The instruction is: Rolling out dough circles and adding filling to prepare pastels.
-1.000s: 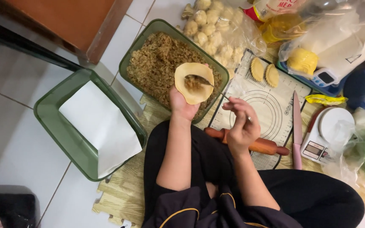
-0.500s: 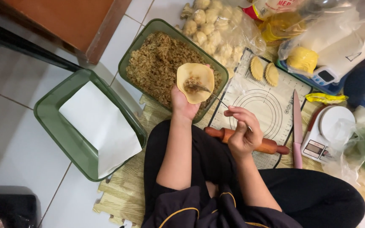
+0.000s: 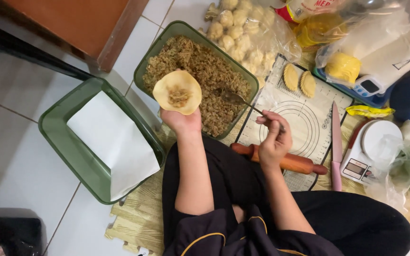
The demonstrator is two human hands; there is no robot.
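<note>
Yellow oil pouch beyond hands

Left hand cups dough round; right hand holds spoon.

Top right lie a yellow oil pouch, clear dough-ball bag, and grey scale screen.

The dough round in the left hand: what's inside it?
The dough round, cupped open on the left hand, holds a small heap of brown filling at its centre. The palm beneath is covered.
</note>
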